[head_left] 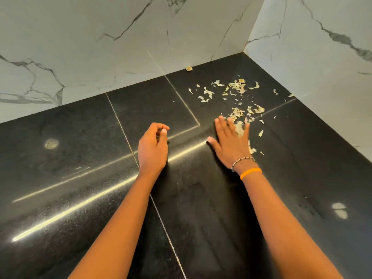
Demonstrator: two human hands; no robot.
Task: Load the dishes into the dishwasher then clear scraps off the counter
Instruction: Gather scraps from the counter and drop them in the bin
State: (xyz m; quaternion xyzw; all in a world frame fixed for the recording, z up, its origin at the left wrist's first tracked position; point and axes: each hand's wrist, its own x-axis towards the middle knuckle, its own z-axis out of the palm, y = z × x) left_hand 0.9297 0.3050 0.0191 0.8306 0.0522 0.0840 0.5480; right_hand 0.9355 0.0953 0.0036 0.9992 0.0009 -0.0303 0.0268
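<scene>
Pale, dry scraps (pixel 237 91) lie scattered over the black stone counter (pixel 80 158) near its far right corner. My right hand (pixel 231 141) lies flat on the counter with fingers spread, its fingertips among the nearest scraps; some scraps sit beside its right edge. My left hand (pixel 153 146) hovers just over the counter to the left of it, fingers loosely curled toward the thumb, holding nothing that I can see. One small scrap (pixel 189 68) sits alone against the back wall.
White marble-patterned walls (pixel 100 47) close the counter at the back and on the right (pixel 322 57), forming a corner. Seams run across the counter. No dishes or dishwasher are in view.
</scene>
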